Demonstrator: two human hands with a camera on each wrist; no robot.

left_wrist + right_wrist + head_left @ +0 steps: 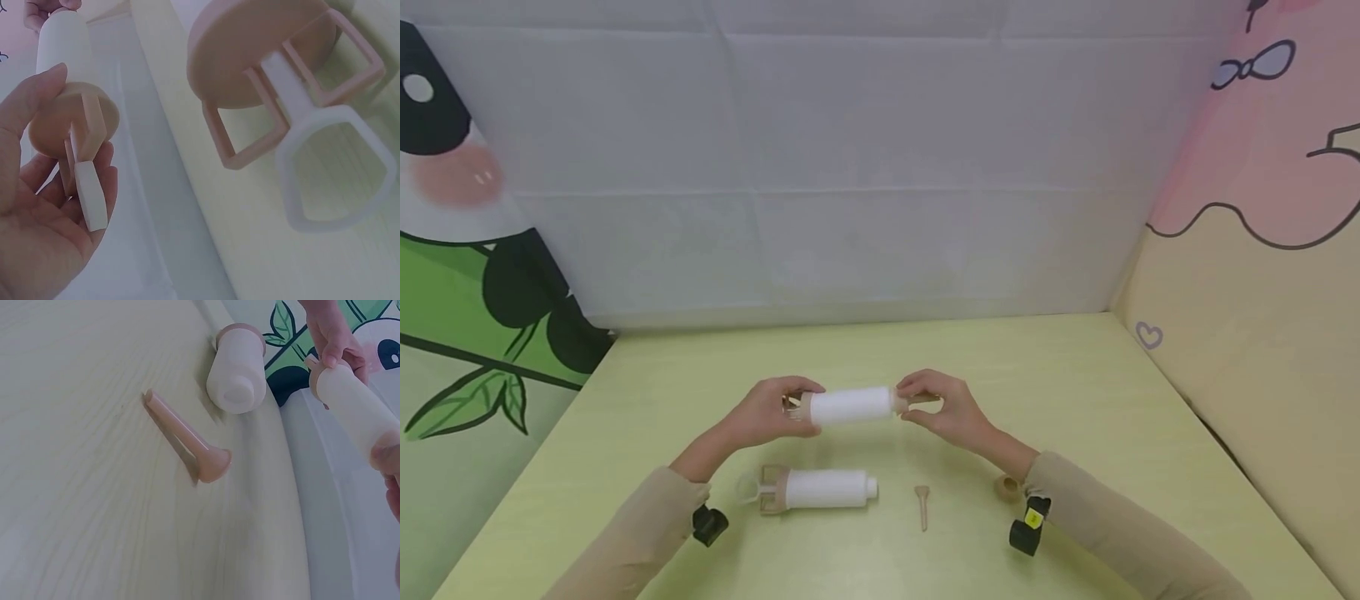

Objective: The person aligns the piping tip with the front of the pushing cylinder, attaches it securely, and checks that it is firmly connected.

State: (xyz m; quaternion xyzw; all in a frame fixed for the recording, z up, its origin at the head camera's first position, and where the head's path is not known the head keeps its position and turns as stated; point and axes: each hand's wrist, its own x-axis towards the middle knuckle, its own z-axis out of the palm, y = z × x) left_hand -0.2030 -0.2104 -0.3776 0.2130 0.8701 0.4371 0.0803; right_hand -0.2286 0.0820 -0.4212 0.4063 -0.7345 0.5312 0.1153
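Above the table, a large white plastic syringe (852,405) with a beige collar is held level between both hands. My left hand (773,410) grips it at the collar, thumb over it and fingers underneath. In the left wrist view, its beige finger loops and white plunger handle (91,197) lie inside that palm. At the other end, my right hand (953,410) pinches the beige tip, its nozzle partly hidden by the fingers. A similar syringe (826,489) lies below on the table, its ring handle to the left.
A loose beige nozzle (181,430) with a flared end lies to the right of the lower syringe. A round beige cap (1006,488) sits by the right sleeve. White sheeting (857,250) stands behind the pale yellow table (647,367), printed panels at both sides.
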